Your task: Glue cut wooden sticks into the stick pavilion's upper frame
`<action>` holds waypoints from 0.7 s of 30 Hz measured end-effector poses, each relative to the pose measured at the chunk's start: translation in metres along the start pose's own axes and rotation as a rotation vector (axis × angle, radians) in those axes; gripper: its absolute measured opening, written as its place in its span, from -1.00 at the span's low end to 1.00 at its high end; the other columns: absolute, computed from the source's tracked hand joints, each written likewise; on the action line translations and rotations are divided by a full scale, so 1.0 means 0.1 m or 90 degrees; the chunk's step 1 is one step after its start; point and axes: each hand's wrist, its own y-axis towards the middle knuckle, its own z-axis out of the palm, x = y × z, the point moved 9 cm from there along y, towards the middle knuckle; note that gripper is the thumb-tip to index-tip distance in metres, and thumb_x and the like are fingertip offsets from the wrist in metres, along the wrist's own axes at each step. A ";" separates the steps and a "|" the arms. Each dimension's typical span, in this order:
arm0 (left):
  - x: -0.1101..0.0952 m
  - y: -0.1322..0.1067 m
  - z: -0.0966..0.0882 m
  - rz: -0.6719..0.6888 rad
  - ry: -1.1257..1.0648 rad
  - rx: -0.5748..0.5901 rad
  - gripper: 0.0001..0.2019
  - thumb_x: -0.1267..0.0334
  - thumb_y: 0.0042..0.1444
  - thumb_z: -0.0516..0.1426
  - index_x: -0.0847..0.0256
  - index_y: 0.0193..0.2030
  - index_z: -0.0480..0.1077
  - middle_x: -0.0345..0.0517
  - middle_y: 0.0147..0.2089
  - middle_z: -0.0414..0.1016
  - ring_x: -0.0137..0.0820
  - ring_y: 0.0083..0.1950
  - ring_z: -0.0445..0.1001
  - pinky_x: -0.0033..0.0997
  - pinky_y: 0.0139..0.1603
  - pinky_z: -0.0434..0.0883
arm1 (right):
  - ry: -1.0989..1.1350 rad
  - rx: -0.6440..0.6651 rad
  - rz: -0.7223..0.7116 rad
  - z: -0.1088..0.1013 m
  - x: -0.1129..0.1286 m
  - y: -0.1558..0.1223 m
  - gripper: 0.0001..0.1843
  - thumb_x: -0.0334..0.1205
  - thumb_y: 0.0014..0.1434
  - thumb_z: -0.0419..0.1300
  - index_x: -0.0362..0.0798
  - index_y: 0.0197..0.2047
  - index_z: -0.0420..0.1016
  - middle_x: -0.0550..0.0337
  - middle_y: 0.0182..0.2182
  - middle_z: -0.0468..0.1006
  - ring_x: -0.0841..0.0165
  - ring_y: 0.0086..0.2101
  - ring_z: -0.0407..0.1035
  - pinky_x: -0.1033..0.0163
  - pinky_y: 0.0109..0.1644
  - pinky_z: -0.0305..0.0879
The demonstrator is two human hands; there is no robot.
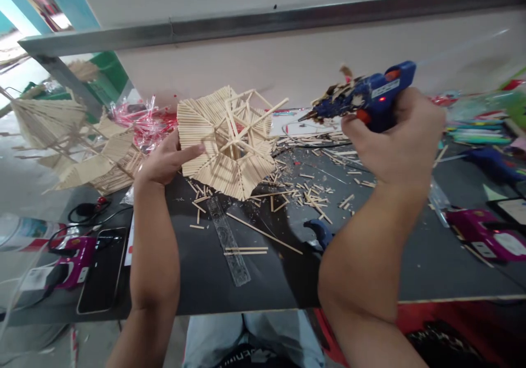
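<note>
A hexagonal roof-like model made of wooden sticks [224, 143] stands tilted on the dark table [197, 280]. My left hand [166, 159] rests at its left edge, the index finger stretched out and pressing on the stick panel. My right hand [392, 137] is raised to the right, its fingers wrapped round the grip of a blue glue gun [364, 96]. The gun's nozzle points left toward the model and is crusted with dried glue and stick scraps.
Cut stick pieces [304, 190] litter the table's middle. A clear ruler [228, 242] lies in front. A phone [102, 269] and magenta tool [76, 261] sit at left, another magenta tool [482, 236] at right. More stick models [82, 143] stand at far left.
</note>
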 end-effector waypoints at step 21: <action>-0.45 -0.04 0.19 0.175 -0.047 -0.132 -0.60 0.22 0.07 0.23 0.12 0.09 0.42 0.00 0.12 0.55 -0.07 0.16 0.54 -0.05 0.15 0.50 | -0.038 0.073 0.002 0.19 -0.08 0.04 -0.69 -0.14 -0.16 0.30 0.05 -0.39 0.24 0.24 -0.48 0.40 0.35 -0.47 0.22 0.14 -0.31 0.13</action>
